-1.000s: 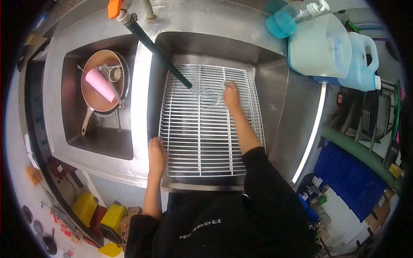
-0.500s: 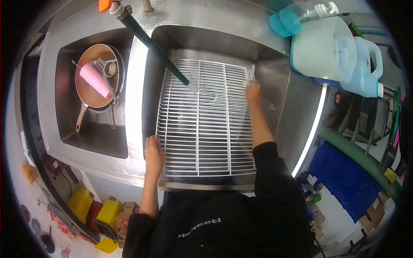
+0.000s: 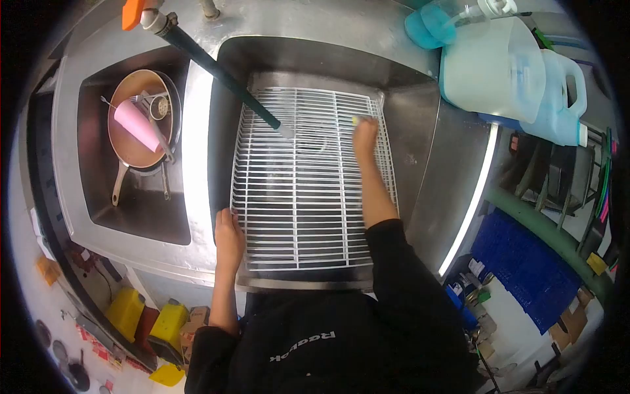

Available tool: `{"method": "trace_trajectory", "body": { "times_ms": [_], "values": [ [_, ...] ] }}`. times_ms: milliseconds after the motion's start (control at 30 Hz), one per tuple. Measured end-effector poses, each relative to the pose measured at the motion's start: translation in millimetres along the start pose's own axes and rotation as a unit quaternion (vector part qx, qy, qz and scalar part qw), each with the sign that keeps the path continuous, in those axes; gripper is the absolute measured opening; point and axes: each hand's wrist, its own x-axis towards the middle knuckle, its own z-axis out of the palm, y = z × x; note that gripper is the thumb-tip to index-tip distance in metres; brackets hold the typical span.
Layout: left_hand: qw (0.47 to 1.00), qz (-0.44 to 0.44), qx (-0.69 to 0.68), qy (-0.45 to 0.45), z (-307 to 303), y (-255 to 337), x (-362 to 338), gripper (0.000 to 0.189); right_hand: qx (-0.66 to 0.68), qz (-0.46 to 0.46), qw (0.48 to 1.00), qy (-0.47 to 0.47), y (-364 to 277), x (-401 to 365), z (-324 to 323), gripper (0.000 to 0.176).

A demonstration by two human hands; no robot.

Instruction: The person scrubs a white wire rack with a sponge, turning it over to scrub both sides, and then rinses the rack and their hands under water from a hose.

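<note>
A white wire rack (image 3: 318, 197) lies in the large right-hand sink basin (image 3: 407, 151). My left hand (image 3: 229, 235) is closed on the rack's near left edge. Over the upper right part of the rack is my right hand (image 3: 366, 136), slightly blurred and closed. A small yellow piece (image 3: 355, 121) shows at its fingertips; the rest of it is hidden in the hand. A dark green hose (image 3: 226, 79) reaches down from the tap, its end above the rack.
In the left basin (image 3: 134, 217) sit a frying pan (image 3: 125, 148), a pink cup (image 3: 136, 126) and some utensils. Large translucent jugs (image 3: 492, 72) and a bottle of blue liquid (image 3: 425, 29) stand at the right back. A blue crate (image 3: 525, 269) lies at lower right.
My right hand has moved left, from the rack's right edge onto the wires, with the yellow piece. The left hand stays at the left edge. The whole view has shifted slightly.
</note>
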Motion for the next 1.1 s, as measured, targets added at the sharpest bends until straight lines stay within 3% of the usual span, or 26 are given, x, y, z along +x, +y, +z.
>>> {"method": "trace_trajectory", "body": {
  "times_ms": [100, 200, 333, 467, 567, 600, 700, 800, 833, 867, 900, 967, 1100],
  "values": [
    [1.000, -0.015, -0.008, -0.008, 0.0, -0.5, -0.3, 0.007, 0.157, -0.052, 0.982, 0.094, -54.3, -6.2, 1.0, 0.022],
    [1.000, -0.002, -0.009, -0.003, 0.9, -3.9, -0.6, 0.007, 0.188, -0.101, 0.976, 0.047, -39.8, -12.2, -16.9, 0.023],
    [1.000, -0.021, 0.001, -0.011, 0.7, -1.4, -0.4, 0.007, 0.094, 0.020, 0.995, 0.004, 18.9, -2.9, -30.2, 0.026],
    [1.000, -0.016, 0.003, -0.024, 0.8, -2.4, 0.6, 0.008, 0.126, -0.053, 0.990, 0.042, -37.2, -18.6, -7.1, 0.036],
    [1.000, -0.006, -0.003, -0.017, -1.1, -4.4, -0.1, 0.009, 0.220, -0.051, 0.974, -0.023, -32.2, -16.3, -32.0, 0.040],
    [1.000, -0.003, -0.008, -0.014, -0.7, -4.9, -0.6, 0.010, 0.179, -0.081, 0.980, -0.008, -17.6, -12.4, -34.1, 0.039],
    [1.000, -0.015, -0.006, -0.013, 0.0, -3.3, -1.5, 0.013, 0.078, 0.007, 0.997, 0.004, 5.3, -10.3, -39.2, 0.029],
    [0.996, -0.057, -0.068, -0.001, -2.7, 6.5, -0.7, 0.015, 0.051, 0.009, 0.999, 0.013, -41.1, -24.5, -9.1, 0.027],
    [0.999, -0.030, -0.022, 0.010, -4.1, 9.2, -0.4, 0.017, 0.078, -0.042, 0.996, 0.008, -75.8, -31.4, -12.7, 0.029],
    [1.000, -0.026, -0.002, 0.014, -3.1, 9.4, -0.4, 0.016, 0.106, -0.052, 0.990, -0.078, -110.3, -40.4, -21.1, 0.028],
    [0.999, -0.021, 0.018, 0.016, -2.0, 9.7, -1.3, 0.016, 0.165, -0.128, 0.978, -0.025, -135.7, -54.1, -2.3, 0.035],
    [0.999, -0.023, 0.018, 0.023, -5.2, 16.4, -1.4, 0.013, 0.168, -0.227, 0.952, -0.116, -184.2, -73.9, -36.0, 0.038],
    [0.993, -0.032, 0.102, 0.041, -11.2, 27.9, -3.6, 0.013, 0.246, -0.350, 0.884, -0.188, -158.5, -67.7, -58.8, 0.027]
  ]
}}
